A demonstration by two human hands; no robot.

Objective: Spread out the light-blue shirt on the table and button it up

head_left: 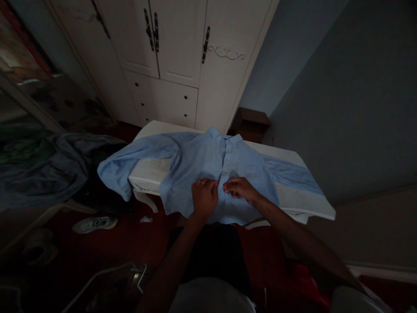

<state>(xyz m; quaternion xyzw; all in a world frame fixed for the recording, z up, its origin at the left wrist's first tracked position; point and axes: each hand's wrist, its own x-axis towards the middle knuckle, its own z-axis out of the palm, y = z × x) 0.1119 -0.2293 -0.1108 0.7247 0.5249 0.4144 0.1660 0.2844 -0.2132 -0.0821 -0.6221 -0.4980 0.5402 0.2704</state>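
At the centre of the frame a blue shirt lies front-up across a white table, collar toward the wardrobe at the top, one sleeve hanging off the table's left end. Both hands meet at the buttoned front, low on the shirt. The left hand is curled nearly closed, fingertips pinching the cloth by the front edge. The right hand pinches the opposite edge between thumb and fingers, just beside the left. A shoe lies on the floor at lower left.
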